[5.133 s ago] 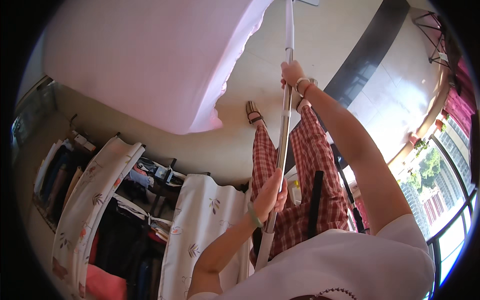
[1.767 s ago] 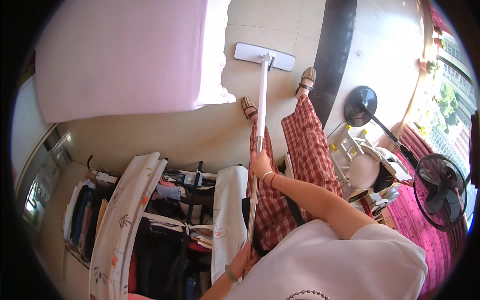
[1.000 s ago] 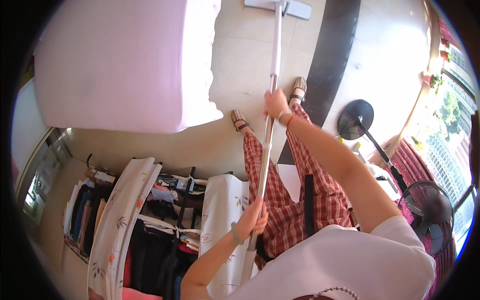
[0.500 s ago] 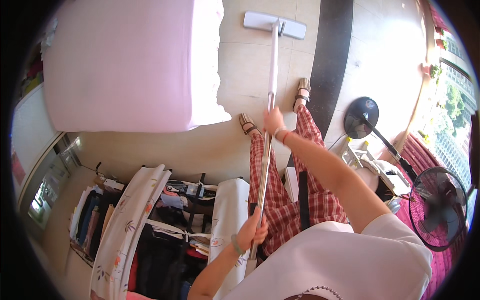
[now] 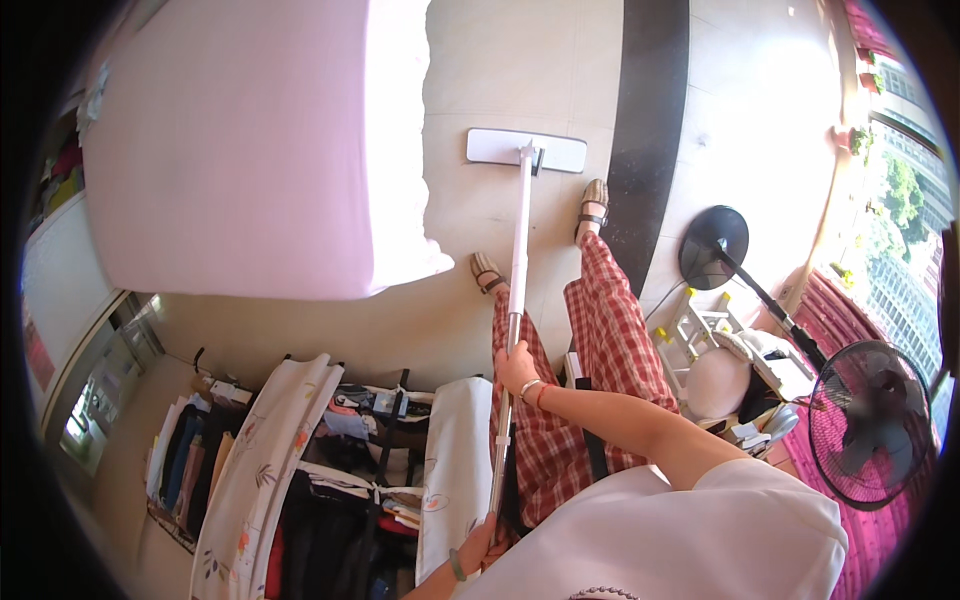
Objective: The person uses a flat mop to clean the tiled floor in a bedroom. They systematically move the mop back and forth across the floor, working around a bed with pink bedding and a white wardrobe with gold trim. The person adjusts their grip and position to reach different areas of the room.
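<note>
On the pale floor (image 5: 520, 60), a pink-covered bed (image 5: 240, 150) is filling ten o'clock; a white-headed mop (image 5: 519, 265) is stretching from six toward twelve. The right hand (image 5: 517, 368) and left hand (image 5: 482, 544) are clamping their grips on its pole (image 5: 502, 440), well apart, presumably for leverage.

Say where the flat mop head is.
In the head view, the flat mop head lies upper centre on the pale floor, between the pink sheet at left and the dark strip at right, just beyond the right shoe.
</note>
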